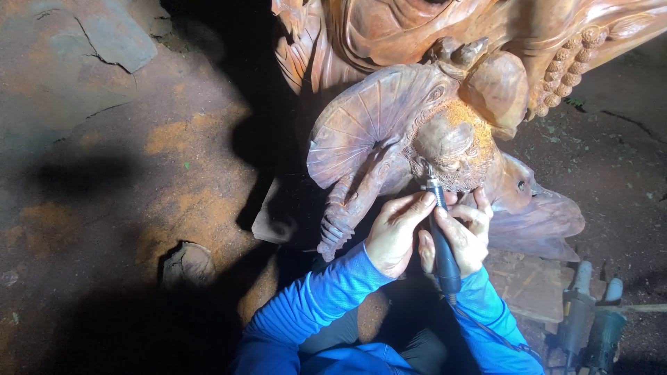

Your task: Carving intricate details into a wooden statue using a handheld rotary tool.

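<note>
- Rotary carving tool (442, 239): dark slim handpiece; gripped by both hands near the middle of the view; long axis near upright in the picture, tip uppermost and leaning slightly left, cable end lowest, towards the body.
- Left hand (394, 232): closed around the upper part of the handpiece, fingers wrapped just below the metal collar; nearer of the two hands to the working tip.
- Right hand (464, 236): closed on the handpiece from the right side, fingers curled along the barrel, touching the left hand.
- Wooden sculpture (431, 118): large reddish carving standing on the dirt floor (104, 173); lies straight ahead of the hands, above them in the picture.
- Carved face (451, 149): bearded, dusted with orange wood dust; tool tip touching its lower left edge.
- Fan-shaped carved leaf (368, 118): left of the face, apart from the tip.
- Power tools (590, 323): two grey units resting on the floor at the lower right corner, well apart from both hands.
</note>
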